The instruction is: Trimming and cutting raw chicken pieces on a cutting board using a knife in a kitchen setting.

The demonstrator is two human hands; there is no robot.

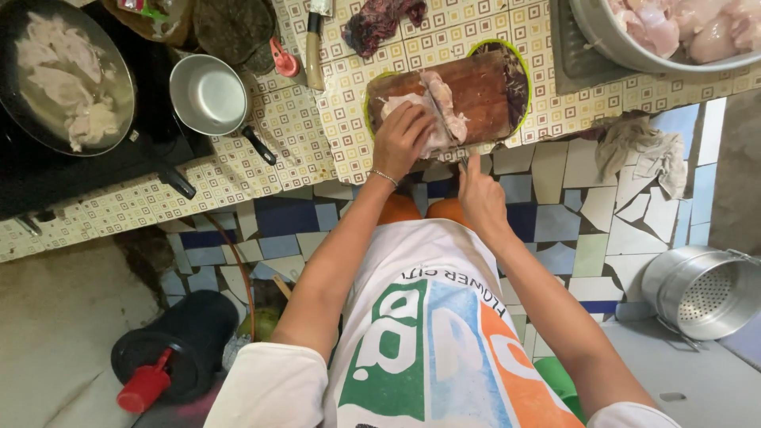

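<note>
On the board [487,91], my left hand [400,139] presses flat on the chicken [444,107]; my right hand [479,194] grips a knife [462,162] at its near edge.

I see the cutting board [483,95] at the counter's [261,150] near edge, the raw chicken piece [440,111] lying on it. My left hand [403,139] rests on the meat; my right hand [479,194] sits just before the board's near edge. Left of the board stands a small pan [208,95], and further left — on the stove [47,178] — a wok [67,75] holding meat. At the far right corner sits a basin [634,43] of chicken. A steamer pot [701,289] lies on the floor, right.
</note>
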